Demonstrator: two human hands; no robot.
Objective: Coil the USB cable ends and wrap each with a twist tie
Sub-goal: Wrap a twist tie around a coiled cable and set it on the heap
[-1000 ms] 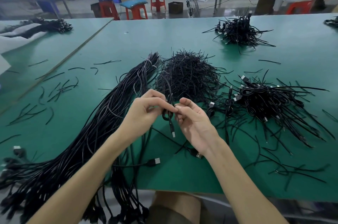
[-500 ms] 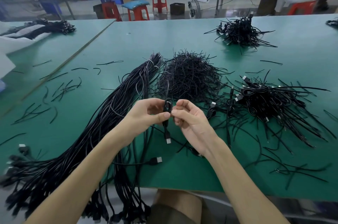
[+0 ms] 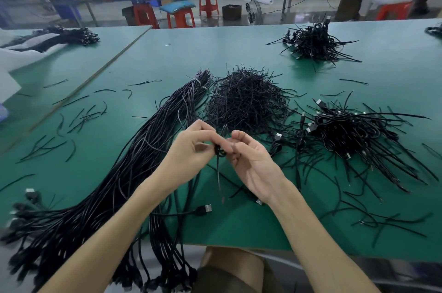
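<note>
Seated person at a green bench, both forearms out over it. Their left hand and right hand meet just above the top, near the front edge. Between them is a small coil of black USB cable: left thumb and fingers pinch it from one side, right fingertips curl in and pinch it from the other. Some thin black ends poke up from it at 12 o'clock, too blurred to tell tie from cable. One cable tail hangs from it toward 6 o'clock.

Taken from the hands:
- 12 o'clock, near: heap of twist ties
- 9 o'clock: long bundle of straight cables, running from 12 down past the bench edge at 7
- 2 to 3 o'clock: tangled pile of coiled cables, silver plugs showing
- 1 o'clock, well off: a second pile
- 6 o'clock, on the bench: a loose USB plug
- 10 o'clock: stray ties, scattered
- Beyond the bench: red stools
</note>
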